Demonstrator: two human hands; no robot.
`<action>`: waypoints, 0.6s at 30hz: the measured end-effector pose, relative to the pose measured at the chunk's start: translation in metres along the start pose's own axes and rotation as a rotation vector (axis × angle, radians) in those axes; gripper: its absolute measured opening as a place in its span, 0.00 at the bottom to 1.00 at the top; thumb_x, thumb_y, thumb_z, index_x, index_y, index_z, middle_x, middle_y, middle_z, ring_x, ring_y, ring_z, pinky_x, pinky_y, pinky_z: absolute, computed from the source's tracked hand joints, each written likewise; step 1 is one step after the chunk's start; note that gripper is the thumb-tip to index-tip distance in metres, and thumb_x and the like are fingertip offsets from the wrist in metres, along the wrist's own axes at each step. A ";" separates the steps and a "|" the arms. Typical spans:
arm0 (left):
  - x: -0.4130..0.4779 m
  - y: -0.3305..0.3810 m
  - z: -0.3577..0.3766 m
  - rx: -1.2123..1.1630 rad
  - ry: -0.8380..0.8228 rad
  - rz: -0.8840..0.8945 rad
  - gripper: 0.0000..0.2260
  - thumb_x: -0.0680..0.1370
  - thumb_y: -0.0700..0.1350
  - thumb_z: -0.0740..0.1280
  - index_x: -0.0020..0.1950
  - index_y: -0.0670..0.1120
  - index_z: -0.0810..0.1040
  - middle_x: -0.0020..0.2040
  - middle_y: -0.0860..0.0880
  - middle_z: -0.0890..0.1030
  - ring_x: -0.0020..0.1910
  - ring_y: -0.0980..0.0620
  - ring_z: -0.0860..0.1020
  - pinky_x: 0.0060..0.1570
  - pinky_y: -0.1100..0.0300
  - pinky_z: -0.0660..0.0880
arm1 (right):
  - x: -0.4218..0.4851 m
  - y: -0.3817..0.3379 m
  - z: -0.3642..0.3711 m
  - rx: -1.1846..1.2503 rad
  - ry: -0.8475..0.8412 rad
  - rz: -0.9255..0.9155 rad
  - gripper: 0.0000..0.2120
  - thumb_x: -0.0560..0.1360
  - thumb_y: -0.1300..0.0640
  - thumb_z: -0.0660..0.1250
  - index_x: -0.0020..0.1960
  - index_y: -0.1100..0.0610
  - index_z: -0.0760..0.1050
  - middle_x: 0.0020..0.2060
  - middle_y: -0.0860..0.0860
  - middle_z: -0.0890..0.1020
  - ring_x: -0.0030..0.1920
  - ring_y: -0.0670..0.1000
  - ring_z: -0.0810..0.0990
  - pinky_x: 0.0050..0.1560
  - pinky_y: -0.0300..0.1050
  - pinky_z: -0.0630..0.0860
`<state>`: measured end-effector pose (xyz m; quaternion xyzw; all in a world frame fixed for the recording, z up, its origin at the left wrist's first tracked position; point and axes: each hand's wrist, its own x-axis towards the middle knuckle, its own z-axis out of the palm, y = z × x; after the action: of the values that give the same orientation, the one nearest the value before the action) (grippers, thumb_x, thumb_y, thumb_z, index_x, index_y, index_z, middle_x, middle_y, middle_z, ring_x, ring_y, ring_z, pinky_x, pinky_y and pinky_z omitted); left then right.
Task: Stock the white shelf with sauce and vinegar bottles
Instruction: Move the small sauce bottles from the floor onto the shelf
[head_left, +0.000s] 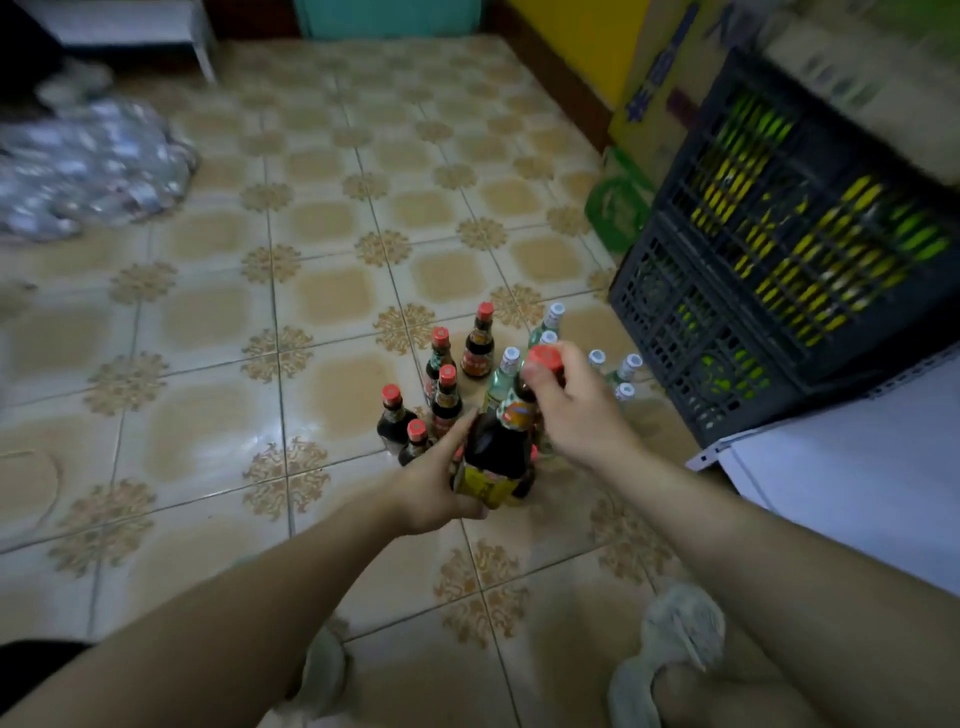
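Sauce bottles (445, 397) stood clustered on the floor (208, 322), with vinegar bottles (551, 319) just right of them. Before the cluster was a held bottle (493, 452), the left hand (441, 486) gripping its body and the right hand (569, 402) at its cap. Crates (779, 260) stood to the right, behind the shelf (857, 467). A wrapped bundle (88, 166) lay far left.

Floor (322, 291): glossy beige tiles, each with a tan rounded square, brown floral motifs at the corners, dark grout lines. Soft glare on the tiles at lower left.
Far edge: teal panel (384, 15), dark brown skirting (550, 78), yellow wall (582, 36) above it.
Right: two dark lattice crates (779, 291), stacked and tilted in view; yellow and green show through the holes. Green object (618, 208) just beside them, blurred.
Left: crumpled clear plastic bag (88, 166) on the floor. Top left: white furniture leg (205, 47).
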<state>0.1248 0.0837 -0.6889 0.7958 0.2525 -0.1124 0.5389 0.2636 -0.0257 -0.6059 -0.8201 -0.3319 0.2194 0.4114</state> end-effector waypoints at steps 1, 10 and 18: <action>-0.015 0.016 -0.006 -0.045 0.042 0.058 0.51 0.70 0.41 0.75 0.73 0.69 0.39 0.74 0.56 0.61 0.67 0.49 0.71 0.58 0.52 0.75 | -0.002 -0.021 -0.014 0.030 0.063 -0.037 0.09 0.81 0.47 0.58 0.57 0.50 0.69 0.48 0.47 0.76 0.51 0.49 0.75 0.48 0.44 0.69; -0.139 0.172 -0.039 -0.423 0.292 0.489 0.48 0.64 0.38 0.76 0.74 0.66 0.54 0.57 0.48 0.80 0.51 0.49 0.82 0.54 0.49 0.78 | -0.065 -0.179 -0.121 0.403 0.307 -0.393 0.22 0.80 0.48 0.62 0.71 0.44 0.61 0.59 0.53 0.78 0.54 0.51 0.80 0.55 0.52 0.79; -0.212 0.253 -0.039 -0.721 0.191 0.710 0.37 0.68 0.30 0.70 0.72 0.55 0.64 0.51 0.42 0.83 0.49 0.42 0.82 0.47 0.49 0.80 | -0.134 -0.227 -0.167 0.298 0.170 -0.544 0.35 0.77 0.51 0.68 0.76 0.36 0.52 0.62 0.50 0.75 0.58 0.48 0.79 0.59 0.54 0.78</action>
<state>0.0739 -0.0139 -0.3750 0.6029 0.0376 0.2446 0.7585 0.1950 -0.1111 -0.3140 -0.6475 -0.4674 0.0783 0.5968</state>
